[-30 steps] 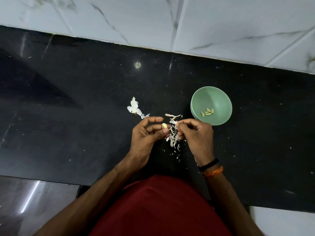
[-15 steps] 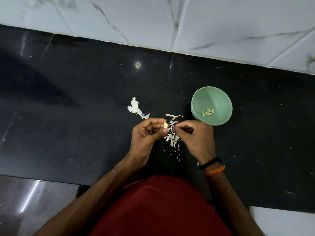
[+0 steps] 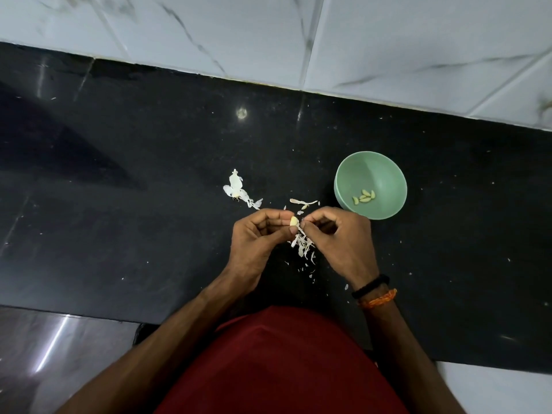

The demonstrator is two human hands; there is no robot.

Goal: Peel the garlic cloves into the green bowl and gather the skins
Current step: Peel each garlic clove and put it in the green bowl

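Seen from the head camera: a person in a dark red shirt (image 3: 280, 363) stands at a polished black stone surface (image 3: 119, 204) backed by white marble-look wall tiles (image 3: 388, 40). The left hand (image 3: 257, 237) pinches a small, pale yellow garlic clove (image 3: 294, 221) between thumb and curled fingers, the clove's long axis running roughly away from the body with its narrower end toward the wall. The right hand (image 3: 340, 237), its grip curled and closed, pinches at a strip of white papery skin at the clove's near side; the two hands meet fingertip to fingertip. Below and between them lies a loose heap of white garlic skins (image 3: 304, 248) on the surface, with a larger white husk of skins (image 3: 237, 188) lying apart to the left. Just beyond the right hand sits a round pale green bowl (image 3: 352, 177) holding five or so peeled garlic cloves (image 3: 364, 197) clustered at its bottom. A black band (image 3: 370, 286) and an orange thread (image 3: 379, 298) circle the right wrist. No writing or brand can be read anywhere.
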